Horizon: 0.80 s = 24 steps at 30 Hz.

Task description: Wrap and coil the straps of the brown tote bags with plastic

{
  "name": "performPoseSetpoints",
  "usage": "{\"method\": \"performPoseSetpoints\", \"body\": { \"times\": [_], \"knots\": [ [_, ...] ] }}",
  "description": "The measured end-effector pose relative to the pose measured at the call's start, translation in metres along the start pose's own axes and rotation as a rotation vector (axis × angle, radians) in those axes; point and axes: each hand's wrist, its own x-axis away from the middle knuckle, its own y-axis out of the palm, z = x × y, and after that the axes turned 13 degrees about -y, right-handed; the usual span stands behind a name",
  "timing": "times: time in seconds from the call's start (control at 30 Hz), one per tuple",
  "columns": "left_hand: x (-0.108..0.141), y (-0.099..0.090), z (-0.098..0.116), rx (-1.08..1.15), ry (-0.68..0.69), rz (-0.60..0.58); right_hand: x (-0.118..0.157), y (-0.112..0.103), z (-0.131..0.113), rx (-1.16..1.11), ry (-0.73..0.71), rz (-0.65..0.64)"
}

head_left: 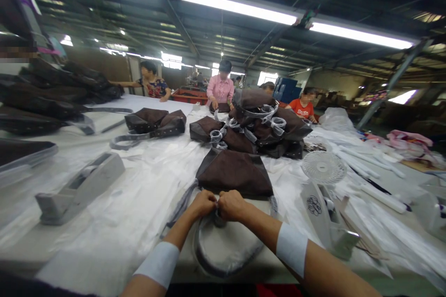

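A dark brown handbag (232, 171) with black side panels lies on the table in front of me. Its strap (230, 271), wrapped in clear plastic, loops toward me at the table's near edge. Just below the bag's near edge, my left hand (203, 203) is closed in a pinch. Right beside it, my right hand (232, 205) is curled shut, its fingers meeting the left ones. What they grip is hidden by the fingers; a small dark piece (219, 219) shows under them. White paper bands circle both forearms.
Brown bags are piled (258, 125) beyond mine, with two more bags (155, 121) to their left. Tape dispensers stand left (83, 185) and right (327, 216), near a small white fan (324, 167). White sheets (139, 195) cover much of the table. Several co-workers sit or stand across it.
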Motion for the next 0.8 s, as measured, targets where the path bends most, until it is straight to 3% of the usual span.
{"method": "performPoseSetpoints", "body": {
  "times": [0.13,0.23,0.37,0.53,0.67,0.8],
  "knots": [
    [0.004,-0.003,-0.007,0.088,0.053,-0.036,-0.007,0.004,-0.003,-0.024,0.203,0.002],
    [0.012,-0.002,-0.008,0.121,0.08,-0.02,-0.004,0.003,-0.006,-0.03,0.278,0.037],
    [0.017,-0.001,-0.01,0.138,0.125,-0.028,0.0,0.0,-0.012,-0.025,0.261,0.105],
    [0.012,-0.007,-0.01,0.066,0.148,-0.049,0.001,-0.001,-0.009,-0.098,0.176,0.052],
    [0.011,-0.015,-0.006,-0.063,0.09,0.015,0.014,-0.001,0.002,-0.161,0.227,0.053],
    [0.021,-0.023,-0.004,-0.216,-0.039,0.156,0.03,0.007,0.017,-0.234,0.405,0.065]
  ]
}}
